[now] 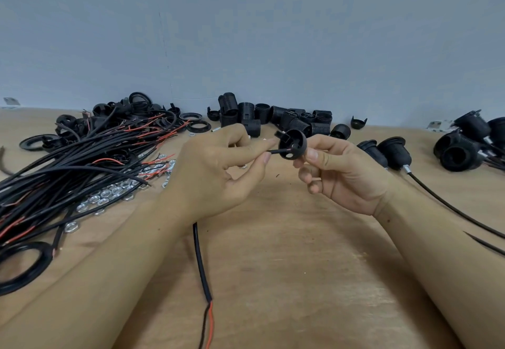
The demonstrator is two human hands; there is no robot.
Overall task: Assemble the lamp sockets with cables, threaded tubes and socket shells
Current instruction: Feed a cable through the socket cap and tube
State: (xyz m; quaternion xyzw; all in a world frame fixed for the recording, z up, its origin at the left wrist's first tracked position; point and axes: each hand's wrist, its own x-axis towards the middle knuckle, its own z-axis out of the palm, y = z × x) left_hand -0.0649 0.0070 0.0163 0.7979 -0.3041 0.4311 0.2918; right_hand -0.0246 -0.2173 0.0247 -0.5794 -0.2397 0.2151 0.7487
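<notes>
Surface: a bare wooden table (287, 253) against a plain grey-blue wall (246, 34)
Containers: none in view; all parts lie loose in heaps on the table
Left heap: a bundle of black cables (68, 168) with red inner wires, lying over a scatter of metal nuts (109, 195) and black rings (198, 127)
Back heap: ribbed black socket shells (273, 119), some upright, some on their sides, close to the wall
Right heap: assembled sockets (464, 143) at the far right, two more (385, 151) just beyond the right hand, their cables running off toward the right edge
Left hand (216, 173): thumb and forefinger pinch a black cable (203, 266) close to its end, other fingers loosely curled
Right hand (344, 171): thumb and fingers grip a black socket cap (293, 145) at its right rim
Cap position: held in the air above the table's middle, between the two hands, touching both fingertips' reach
Cable axis: its short end lies roughly level, pointing right into the cap's underside; the rest drops below the left wrist and trails toward the viewer, splitting into red and black strands near the bottom edge
Cap facing: tilted, its domed side turned toward the left hand
</notes>
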